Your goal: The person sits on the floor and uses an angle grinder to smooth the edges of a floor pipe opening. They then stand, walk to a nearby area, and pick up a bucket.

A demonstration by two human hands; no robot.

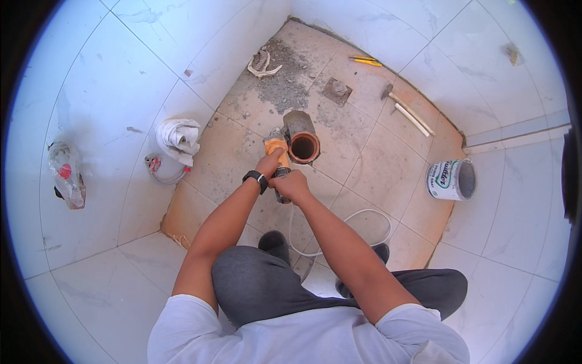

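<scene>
Both my hands are closed around an angle grinder [276, 144] with an orange front housing and a dark rear body. My left hand [268, 165], below a black wristwatch [256, 179], grips the housing near the head. Behind it, my right hand [292, 184] wraps round the dark rear part. The grinder's head is beside a round brown pipe [316, 147] set in a rough cutout in the floor tiles; whether the disc touches anything I cannot tell. A white cord [371, 211] runs from the grinder's rear and loops across the floor near my feet.
Grey rubble [282, 85] and a pale strip [262, 68] lie beyond the pipe. A small square cutout [337, 91], yellow cutter [367, 61], hammer [405, 106] and white stick [412, 119] are farther right. A labelled bucket [447, 180] is right; a white bundle [178, 141], left.
</scene>
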